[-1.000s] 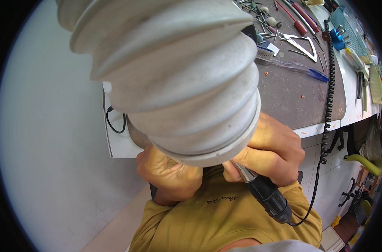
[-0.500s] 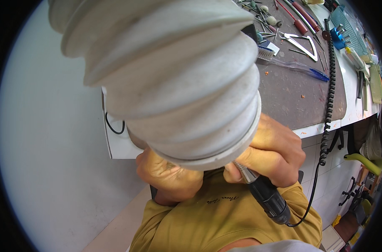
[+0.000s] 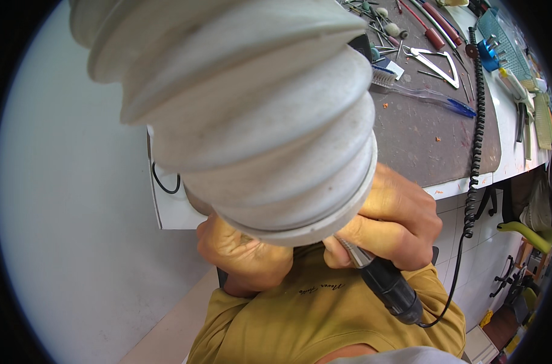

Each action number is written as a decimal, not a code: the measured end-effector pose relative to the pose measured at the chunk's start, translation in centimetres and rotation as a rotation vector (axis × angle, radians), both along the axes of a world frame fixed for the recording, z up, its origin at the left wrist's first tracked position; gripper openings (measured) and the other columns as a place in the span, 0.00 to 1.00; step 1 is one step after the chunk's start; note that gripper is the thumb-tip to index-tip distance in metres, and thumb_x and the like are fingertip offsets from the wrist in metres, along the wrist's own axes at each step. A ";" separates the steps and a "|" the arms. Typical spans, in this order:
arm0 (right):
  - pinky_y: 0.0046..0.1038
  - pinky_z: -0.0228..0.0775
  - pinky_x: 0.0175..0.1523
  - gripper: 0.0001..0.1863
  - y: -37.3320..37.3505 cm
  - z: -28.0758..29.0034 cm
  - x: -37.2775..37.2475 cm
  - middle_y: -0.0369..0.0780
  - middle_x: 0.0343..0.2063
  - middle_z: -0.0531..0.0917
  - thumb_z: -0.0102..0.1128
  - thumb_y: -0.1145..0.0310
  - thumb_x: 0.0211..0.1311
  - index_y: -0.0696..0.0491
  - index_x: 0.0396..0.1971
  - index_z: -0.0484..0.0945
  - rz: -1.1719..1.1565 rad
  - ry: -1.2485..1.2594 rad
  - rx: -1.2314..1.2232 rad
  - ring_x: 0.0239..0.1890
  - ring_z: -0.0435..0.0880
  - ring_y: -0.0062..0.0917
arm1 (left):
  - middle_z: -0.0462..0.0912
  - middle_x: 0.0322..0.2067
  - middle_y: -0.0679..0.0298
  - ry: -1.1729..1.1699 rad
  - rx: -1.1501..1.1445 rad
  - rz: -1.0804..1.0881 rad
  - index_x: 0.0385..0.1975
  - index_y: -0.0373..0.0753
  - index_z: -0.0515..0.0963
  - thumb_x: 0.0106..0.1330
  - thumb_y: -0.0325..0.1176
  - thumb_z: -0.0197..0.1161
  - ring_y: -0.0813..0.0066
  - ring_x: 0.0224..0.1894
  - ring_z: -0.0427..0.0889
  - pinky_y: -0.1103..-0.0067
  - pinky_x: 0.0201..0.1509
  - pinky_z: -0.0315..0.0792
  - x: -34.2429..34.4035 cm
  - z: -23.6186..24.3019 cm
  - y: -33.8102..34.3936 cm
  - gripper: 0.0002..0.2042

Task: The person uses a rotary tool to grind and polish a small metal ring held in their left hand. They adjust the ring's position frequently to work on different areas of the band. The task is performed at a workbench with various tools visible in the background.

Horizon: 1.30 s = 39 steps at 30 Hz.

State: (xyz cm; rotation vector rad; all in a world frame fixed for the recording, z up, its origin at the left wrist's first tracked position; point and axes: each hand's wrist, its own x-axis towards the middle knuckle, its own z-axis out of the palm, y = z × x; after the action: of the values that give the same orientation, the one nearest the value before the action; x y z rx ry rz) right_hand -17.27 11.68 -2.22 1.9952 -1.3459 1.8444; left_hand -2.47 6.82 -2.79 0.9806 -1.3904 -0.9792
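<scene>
A black and silver rotary handpiece (image 3: 390, 290) slants down to the right, with its cord leaving the lower end. My right hand (image 3: 392, 221) is closed around its metal front part. Its working tip is hidden behind a wide, pale ribbed hose (image 3: 251, 133) that fills the middle of the view. To the left, my left hand (image 3: 242, 252) is curled with its fingers bent in under the hose's rim. Whatever those fingers hold is covered by the hose.
A brown mat (image 3: 421, 145) covers the white bench at the upper right. On it lie a toothbrush (image 3: 421, 94), a white caliper (image 3: 436, 65) and several small burs (image 3: 385, 27). A black coiled cord (image 3: 479, 121) hangs over the bench edge. A pale wall (image 3: 76, 182) stands at the left.
The handpiece has shifted very slightly to the right and its tilt has changed a little, along with my right fingers. My left hand and the hose look the same.
</scene>
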 end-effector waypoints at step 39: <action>0.31 0.80 0.35 0.18 0.8 1.1 -0.1 0.42 0.28 0.85 0.81 0.70 0.51 0.56 0.38 0.80 0.020 -0.014 0.157 0.30 0.88 0.35 | 0.86 0.21 0.63 -0.026 -0.057 -0.059 0.26 0.30 0.79 0.52 0.18 0.70 0.89 0.27 0.79 0.85 0.28 0.71 0.4 -0.5 -0.2 0.06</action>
State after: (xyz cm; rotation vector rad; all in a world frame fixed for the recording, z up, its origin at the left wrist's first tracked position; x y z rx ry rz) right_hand -17.39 12.45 -1.14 2.0804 -1.5246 1.8163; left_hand -2.03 6.60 -3.32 0.9173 -1.4681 -0.9676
